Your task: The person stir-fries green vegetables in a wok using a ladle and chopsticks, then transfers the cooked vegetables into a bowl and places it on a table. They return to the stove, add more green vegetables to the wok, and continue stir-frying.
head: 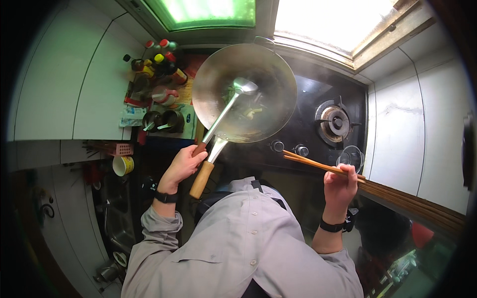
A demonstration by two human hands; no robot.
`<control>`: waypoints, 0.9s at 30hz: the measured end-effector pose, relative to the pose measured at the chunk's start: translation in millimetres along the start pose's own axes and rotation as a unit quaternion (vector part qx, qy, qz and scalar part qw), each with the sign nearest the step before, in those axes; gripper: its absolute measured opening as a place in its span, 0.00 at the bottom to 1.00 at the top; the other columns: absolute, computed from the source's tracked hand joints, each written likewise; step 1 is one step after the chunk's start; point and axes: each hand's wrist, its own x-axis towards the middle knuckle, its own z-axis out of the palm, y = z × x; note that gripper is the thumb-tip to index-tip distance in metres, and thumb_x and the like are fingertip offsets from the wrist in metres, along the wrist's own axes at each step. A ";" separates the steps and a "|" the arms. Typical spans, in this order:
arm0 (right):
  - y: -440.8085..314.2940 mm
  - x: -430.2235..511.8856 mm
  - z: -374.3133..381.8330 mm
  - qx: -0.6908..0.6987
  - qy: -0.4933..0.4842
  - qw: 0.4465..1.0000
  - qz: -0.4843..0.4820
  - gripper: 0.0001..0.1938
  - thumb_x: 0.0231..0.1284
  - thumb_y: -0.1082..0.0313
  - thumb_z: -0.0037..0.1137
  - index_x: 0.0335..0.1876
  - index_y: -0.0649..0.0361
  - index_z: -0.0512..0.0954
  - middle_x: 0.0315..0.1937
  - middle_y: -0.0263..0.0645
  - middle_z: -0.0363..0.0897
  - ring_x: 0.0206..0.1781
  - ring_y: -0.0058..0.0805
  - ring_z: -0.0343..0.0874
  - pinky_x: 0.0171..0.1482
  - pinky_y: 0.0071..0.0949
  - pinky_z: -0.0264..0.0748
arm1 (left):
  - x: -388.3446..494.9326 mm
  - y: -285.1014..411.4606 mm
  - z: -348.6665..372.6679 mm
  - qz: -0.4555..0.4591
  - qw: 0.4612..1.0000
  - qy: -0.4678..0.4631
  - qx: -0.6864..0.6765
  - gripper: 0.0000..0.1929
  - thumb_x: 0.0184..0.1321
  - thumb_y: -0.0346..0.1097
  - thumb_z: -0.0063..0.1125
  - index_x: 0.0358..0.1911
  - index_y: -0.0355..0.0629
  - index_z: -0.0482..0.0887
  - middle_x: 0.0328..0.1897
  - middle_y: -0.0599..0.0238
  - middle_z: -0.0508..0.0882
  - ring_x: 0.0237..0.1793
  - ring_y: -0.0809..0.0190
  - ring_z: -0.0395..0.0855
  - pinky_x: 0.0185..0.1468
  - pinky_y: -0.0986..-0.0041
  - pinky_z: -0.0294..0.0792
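A large metal wok (208,74) sits on the left part of the black gas stove, with some pale and green food (252,111) inside and light steam around it. My left hand (183,164) is closed around the brown handle of a metal wok spatula (226,110), whose blade rests over the food. Just beside that hand, the wok's wooden handle (202,179) points towards me. In my right hand (341,182) is a pair of wooden chopsticks (311,162), tips pointing left, over the stove's front edge and away from the wok. A clear glass bowl (351,156) lies just beyond the right hand.
Several sauce bottles (159,65) and seasoning jars (173,120) with spoons stand left of the wok. A bare gas burner (337,121) and two stove knobs (302,150) lie to its right. The sink (121,212) is at the left, near a yellow-and-white paper cup (123,165). Tiled walls flank both sides.
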 end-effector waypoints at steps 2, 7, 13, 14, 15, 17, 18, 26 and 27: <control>4.9 -9.4 4.4 -0.019 -0.009 1.000 0.009 0.19 0.75 0.57 0.44 0.45 0.64 0.83 0.36 0.44 0.85 0.33 0.37 0.84 0.34 0.36 0.79 | 0.5 -7.8 -1.4 -0.006 1.000 0.005 0.023 0.12 0.67 0.43 0.60 0.35 0.40 0.80 0.21 0.76 0.75 0.18 0.76 0.69 0.22 0.80 0.62; 17.3 -23.9 23.5 -0.028 -0.029 0.997 0.070 0.24 0.75 0.52 0.38 0.45 0.64 0.83 0.38 0.46 0.84 0.35 0.40 0.83 0.34 0.37 0.77 | 8.4 -24.9 -2.9 0.018 0.997 0.039 0.065 0.16 0.64 0.46 0.63 0.40 0.37 0.86 0.24 0.67 0.83 0.20 0.69 0.80 0.26 0.75 0.72; 25.4 -20.4 50.2 -0.045 -0.065 0.989 0.126 0.22 0.75 0.53 0.43 0.44 0.65 0.82 0.39 0.43 0.83 0.35 0.32 0.81 0.32 0.27 0.75 | 1.2 -38.8 4.8 0.066 0.979 0.107 0.159 0.20 0.61 0.48 0.62 0.48 0.40 0.87 0.33 0.59 0.89 0.31 0.62 0.87 0.39 0.69 0.76; 27.5 -19.5 55.8 -0.082 -0.082 0.986 0.118 0.21 0.75 0.53 0.44 0.44 0.65 0.82 0.38 0.41 0.83 0.35 0.30 0.81 0.32 0.23 0.74 | -3.7 -38.7 4.0 0.039 0.989 0.090 0.106 0.21 0.61 0.47 0.61 0.51 0.40 0.85 0.34 0.57 0.89 0.33 0.59 0.87 0.41 0.67 0.77; 30.8 -20.6 62.8 -0.085 -0.084 0.985 0.123 0.21 0.75 0.53 0.44 0.44 0.66 0.82 0.38 0.41 0.83 0.35 0.30 0.81 0.32 0.22 0.74 | -12.8 -38.0 3.4 0.059 0.986 0.117 0.105 0.23 0.62 0.47 0.63 0.54 0.38 0.83 0.37 0.54 0.89 0.37 0.55 0.88 0.42 0.65 0.77; 40.0 -24.6 78.1 -0.094 -0.074 0.987 0.110 0.21 0.75 0.53 0.44 0.44 0.67 0.81 0.38 0.41 0.82 0.35 0.30 0.81 0.32 0.21 0.74 | -41.7 -34.3 1.4 0.109 0.969 0.206 0.082 0.26 0.62 0.48 0.65 0.55 0.34 0.80 0.40 0.52 0.89 0.39 0.54 0.88 0.45 0.66 0.78; 45.4 -27.0 88.2 -0.091 -0.090 0.986 0.104 0.22 0.76 0.54 0.42 0.46 0.69 0.81 0.37 0.40 0.80 0.34 0.28 0.79 0.33 0.21 0.73 | -59.4 -27.7 -1.5 0.172 0.940 0.282 0.082 0.25 0.62 0.45 0.67 0.55 0.31 0.80 0.44 0.51 0.88 0.43 0.54 0.88 0.48 0.66 0.78; 148.7 -114.5 211.0 -0.287 -0.196 0.936 0.058 0.19 0.77 0.61 0.42 0.48 0.72 0.79 0.36 0.43 0.78 0.34 0.30 0.80 0.36 0.26 0.75 | -341.1 23.1 -36.0 0.793 0.305 0.526 0.040 0.22 0.69 0.52 0.55 0.54 0.44 0.71 0.55 0.60 0.74 0.54 0.51 0.75 0.57 0.64 0.70; 170.8 -131.6 228.2 -0.291 -0.222 0.926 0.087 0.17 0.77 0.62 0.44 0.48 0.71 0.79 0.37 0.45 0.81 0.34 0.32 0.82 0.38 0.27 0.77 | -351.2 24.6 -50.3 0.809 0.283 0.512 0.058 0.21 0.68 0.51 0.55 0.54 0.43 0.71 0.55 0.60 0.75 0.55 0.51 0.75 0.58 0.63 0.70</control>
